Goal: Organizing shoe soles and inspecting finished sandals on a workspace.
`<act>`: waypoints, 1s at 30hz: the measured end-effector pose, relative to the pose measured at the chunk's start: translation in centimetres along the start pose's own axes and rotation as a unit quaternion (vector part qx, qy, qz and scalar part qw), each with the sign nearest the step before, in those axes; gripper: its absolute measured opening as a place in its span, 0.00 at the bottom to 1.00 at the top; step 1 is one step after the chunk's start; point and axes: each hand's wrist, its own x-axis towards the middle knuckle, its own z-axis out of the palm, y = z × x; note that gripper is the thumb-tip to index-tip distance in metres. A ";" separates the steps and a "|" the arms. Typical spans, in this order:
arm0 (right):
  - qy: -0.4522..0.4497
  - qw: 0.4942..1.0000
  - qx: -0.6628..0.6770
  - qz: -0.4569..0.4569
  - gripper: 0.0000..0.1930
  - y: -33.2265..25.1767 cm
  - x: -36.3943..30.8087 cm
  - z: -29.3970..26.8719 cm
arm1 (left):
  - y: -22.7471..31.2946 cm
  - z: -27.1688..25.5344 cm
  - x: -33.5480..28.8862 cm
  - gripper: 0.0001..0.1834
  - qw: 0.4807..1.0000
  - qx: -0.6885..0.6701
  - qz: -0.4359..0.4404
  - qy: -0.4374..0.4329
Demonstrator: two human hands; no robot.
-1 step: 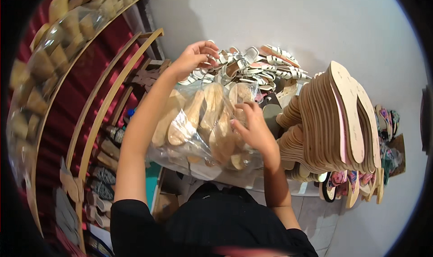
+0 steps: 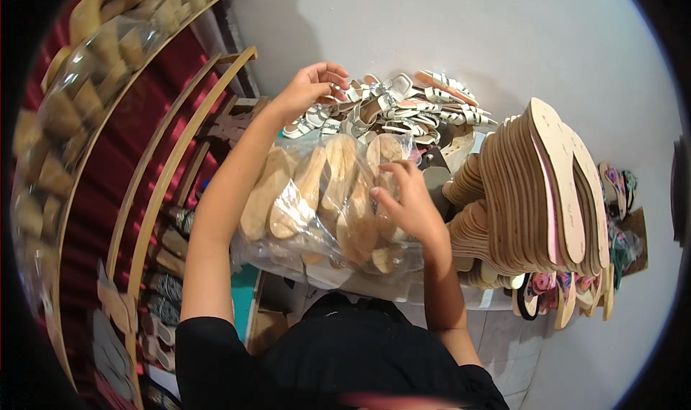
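Observation:
A clear plastic bag [image 2: 288, 246] full of pale wooden shoe soles [image 2: 308, 183] lies in front of me on the table. Over its right part rests my right hand [image 2: 414, 207], thumb and fingers spread; I cannot tell how firmly they touch the plastic. Beyond the bag's far left corner, my left hand [image 2: 311, 90] hovers beside a heap of white strappy sandals [image 2: 396, 93]. Its fingers are curved and apart, with nothing visible in them; whether the fingertips touch a sandal is unclear.
Tall stacks of beige insoles [image 2: 518, 187] stand at the right, with flowered sandals [image 2: 565, 288] below them. On the left, a curved wooden rack [image 2: 147, 216] holds shoes, and more bagged wooden pieces [image 2: 75, 101] sit above. A pale wall [image 2: 461, 21] closes the far side.

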 end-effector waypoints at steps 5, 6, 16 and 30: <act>0.015 0.997 0.053 0.053 0.17 1.2 5.6 -1.4 | -4.9 -1.2 8.9 0.13 0.992 0.094 -0.020 -0.076; 0.018 0.998 0.034 0.041 0.16 1.0 6.7 -2.0 | -7.1 -0.6 10.8 0.13 0.988 0.097 0.035 -0.112; 0.095 0.967 -0.001 0.237 0.22 8.5 15.5 -1.9 | -19.8 6.9 17.7 0.43 0.780 0.549 0.169 -0.247; 0.102 0.896 -0.040 0.430 0.21 21.6 18.4 -1.1 | -21.8 2.1 21.3 0.23 0.899 0.350 0.182 -0.189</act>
